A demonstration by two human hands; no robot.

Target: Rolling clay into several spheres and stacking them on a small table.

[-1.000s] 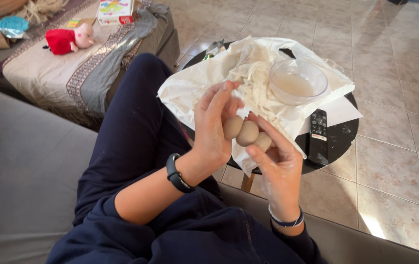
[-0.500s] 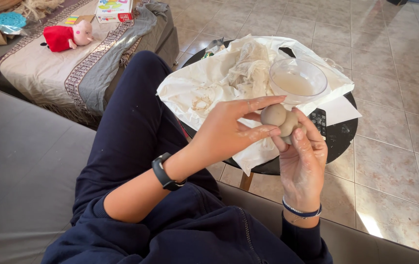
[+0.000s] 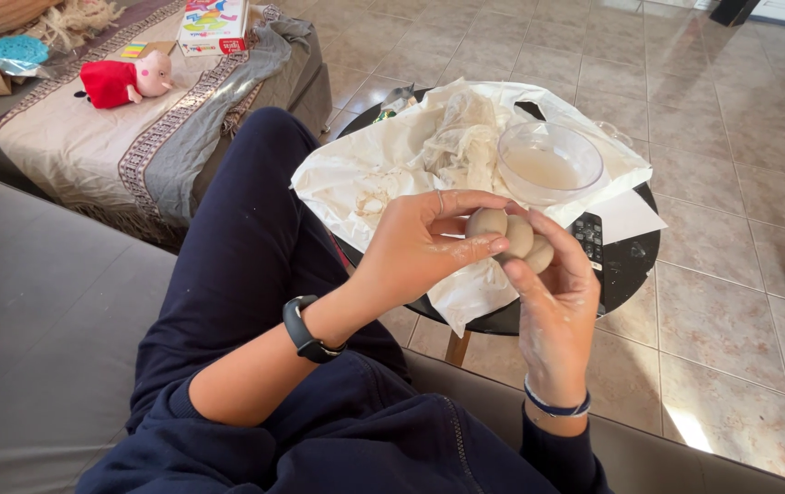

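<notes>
The left hand (image 3: 420, 242) and right hand (image 3: 553, 297) meet above the near edge of the round black tabletop (image 3: 630, 261). Between them sits a lump of tan clay (image 3: 511, 236), formed as rounded lobes pressed side by side. The left hand pinches the leftmost lobe between thumb and fingertips. The right hand cups the lump from below and behind, fingers curled around it. The clay is held in the air, clear of the tabletop.

Crumpled white paper (image 3: 365, 178) covers most of the tabletop and overhangs its near edge. A clear bowl (image 3: 553, 165) of cloudy liquid stands on the paper, beyond the hands. A dark remote control (image 3: 589, 236) lies just right of the clay. Open tiled floor (image 3: 731, 302) lies to the right.
</notes>
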